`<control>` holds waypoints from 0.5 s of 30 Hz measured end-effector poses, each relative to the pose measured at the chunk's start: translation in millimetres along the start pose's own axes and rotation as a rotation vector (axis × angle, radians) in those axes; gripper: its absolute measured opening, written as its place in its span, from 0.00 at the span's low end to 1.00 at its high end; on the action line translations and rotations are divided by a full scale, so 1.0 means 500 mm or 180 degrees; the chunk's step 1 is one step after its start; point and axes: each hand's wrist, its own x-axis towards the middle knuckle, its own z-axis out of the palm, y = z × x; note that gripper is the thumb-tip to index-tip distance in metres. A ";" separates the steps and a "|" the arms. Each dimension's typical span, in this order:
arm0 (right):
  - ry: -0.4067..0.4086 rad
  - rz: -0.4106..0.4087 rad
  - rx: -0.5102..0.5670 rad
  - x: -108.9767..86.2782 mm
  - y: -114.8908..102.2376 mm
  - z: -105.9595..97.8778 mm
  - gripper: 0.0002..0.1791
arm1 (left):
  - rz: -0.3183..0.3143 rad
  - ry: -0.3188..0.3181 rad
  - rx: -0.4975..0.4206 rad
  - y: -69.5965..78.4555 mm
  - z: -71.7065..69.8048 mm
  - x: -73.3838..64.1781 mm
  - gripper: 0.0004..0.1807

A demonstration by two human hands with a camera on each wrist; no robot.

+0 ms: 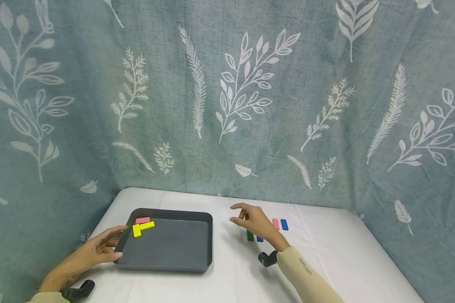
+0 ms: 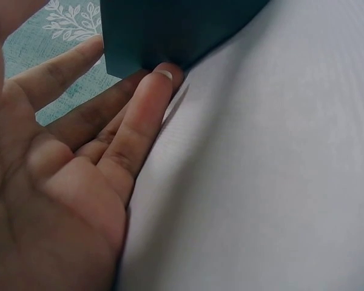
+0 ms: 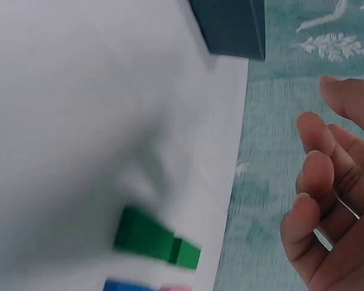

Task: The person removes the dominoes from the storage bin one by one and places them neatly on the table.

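Note:
My left hand (image 1: 104, 248) rests at the left side of a dark grey tray (image 1: 174, 269), its fingers and thumb touching the tray's edge. The left wrist view shows fairly straight fingers (image 2: 148, 109) against the tray's outer wall (image 2: 151, 36). Inside the tray, at the back left, lie a pink block (image 1: 142, 220) and two yellow blocks, one (image 1: 147, 225) lying across and the other (image 1: 136, 230) lengthwise. To the right of the tray my right hand (image 1: 255, 221) is raised over the table, fingers loosely bent and holding nothing. Below it are green blocks (image 3: 145, 235).
Right of the tray, a blue block (image 1: 260, 239), a pink block (image 1: 275, 224) and another blue block (image 1: 284, 224) lie on the white tablecloth (image 1: 326, 256). My right hand and forearm partly cover this group. A patterned curtain (image 1: 212, 84) hangs behind the table.

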 end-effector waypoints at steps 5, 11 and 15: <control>-0.0084 -0.0092 0.0057 0.026 -0.035 0.022 0.22 | 0.0083 -0.0014 0.0030 0.000 -0.001 -0.003 0.44; -0.0167 -0.0234 0.0128 0.053 -0.076 0.055 0.20 | 0.0124 -0.0011 0.0037 -0.001 -0.003 -0.003 0.43; -0.0218 -0.0318 0.0124 0.073 -0.103 0.074 0.21 | 0.0070 0.0011 0.0034 0.003 -0.002 -0.003 0.44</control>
